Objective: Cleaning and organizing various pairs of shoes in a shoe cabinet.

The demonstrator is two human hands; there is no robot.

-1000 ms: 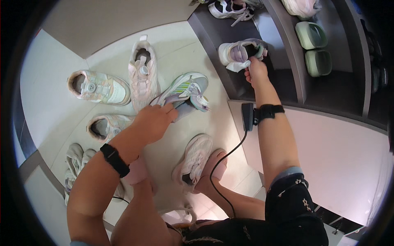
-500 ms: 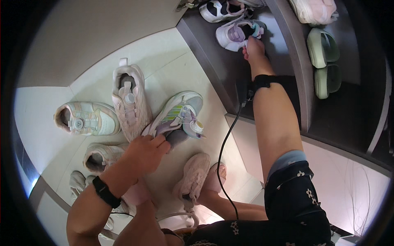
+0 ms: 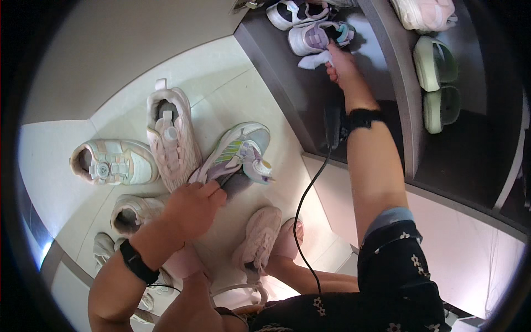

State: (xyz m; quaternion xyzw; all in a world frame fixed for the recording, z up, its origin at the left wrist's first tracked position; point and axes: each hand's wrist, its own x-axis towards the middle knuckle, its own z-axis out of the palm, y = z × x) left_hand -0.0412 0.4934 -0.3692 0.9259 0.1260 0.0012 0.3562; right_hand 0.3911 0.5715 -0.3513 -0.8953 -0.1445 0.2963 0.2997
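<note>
My left hand [image 3: 191,207] grips the heel of a white sneaker with green, yellow and purple stripes [image 3: 238,155] that lies on the pale floor. My right hand [image 3: 342,63] reaches up onto a dark shelf [image 3: 287,83] and holds the heel of a white and lilac sneaker [image 3: 318,37], which stands on the shelf beside a black and white sneaker [image 3: 287,12]. A black band with a small device and a cable [image 3: 354,119] wraps my right wrist.
On the floor lie a pink high sneaker [image 3: 168,135], a cream sneaker [image 3: 113,163], a beige one [image 3: 130,213] and a pink one [image 3: 257,240]. Green slippers [image 3: 437,83] and a pink shoe [image 3: 426,12] sit in the right shelf compartments.
My right hand has pushed the white and lilac sneaker farther onto the shelf. My left hand stays on the striped sneaker. The view has shifted.
</note>
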